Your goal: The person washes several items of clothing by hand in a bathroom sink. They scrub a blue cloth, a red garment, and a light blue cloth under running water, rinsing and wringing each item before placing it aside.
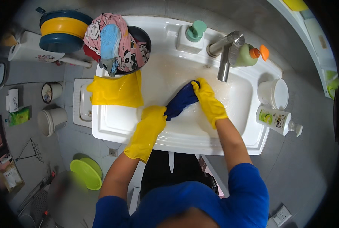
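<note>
Looking down through the head view, we find the dark blue cloth (182, 100) in the middle of the frame, over the white washbasin (199, 148). Its long axis slants from lower left to upper right, strung between our two yellow rubber gloves. Our left hand (153, 118) has its fingers closed on the lower-left end, so the cloth lies up and to the right of it; our right hand (205, 95) pinches the upper-right end, so the cloth lies down and to the left of that one. Both hands touch it, so neither is nearer; the right is the closer to the metal faucet (225, 62), whose spout ends just above it in the frame. At upper left, a dark grey tub (143, 37) holds a pink panda-print garment (114, 22), and a yellow sheet-like piece (118, 91) lies below it.
</note>
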Demonstrator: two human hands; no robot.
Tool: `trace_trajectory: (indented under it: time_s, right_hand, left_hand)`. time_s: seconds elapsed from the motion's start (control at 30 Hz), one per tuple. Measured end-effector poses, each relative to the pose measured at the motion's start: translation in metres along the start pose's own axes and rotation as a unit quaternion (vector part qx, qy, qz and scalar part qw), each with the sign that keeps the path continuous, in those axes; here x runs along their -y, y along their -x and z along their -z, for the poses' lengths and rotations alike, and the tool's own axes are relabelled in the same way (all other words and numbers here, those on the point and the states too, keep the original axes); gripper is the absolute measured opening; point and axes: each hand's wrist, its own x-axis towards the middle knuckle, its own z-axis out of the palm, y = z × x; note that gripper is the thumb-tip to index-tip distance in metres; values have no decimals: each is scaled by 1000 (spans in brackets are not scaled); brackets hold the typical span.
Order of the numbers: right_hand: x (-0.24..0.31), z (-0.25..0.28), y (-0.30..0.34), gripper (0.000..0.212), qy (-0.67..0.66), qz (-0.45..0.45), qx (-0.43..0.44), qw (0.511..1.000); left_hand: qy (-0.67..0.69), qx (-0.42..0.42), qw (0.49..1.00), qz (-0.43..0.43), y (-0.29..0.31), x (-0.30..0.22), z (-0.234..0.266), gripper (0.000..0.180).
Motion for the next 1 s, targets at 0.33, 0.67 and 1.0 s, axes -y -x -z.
trace_trajectory:
  time_s: [0.33,0.67,1.0]
  right_hand:
    - [-12,78,70,85,303,145,224,915]
    - [-43,10,68,51,-93,-15,50,994]
    - [109,51,152,43,-72,153,3,986]
  left_hand:
    - [-73,-3,994,-83,-58,-66,-21,59]
    - [688,160,673,221,-81,-68,-63,46]
    - [837,257,475,89,-63,-101,13,36]
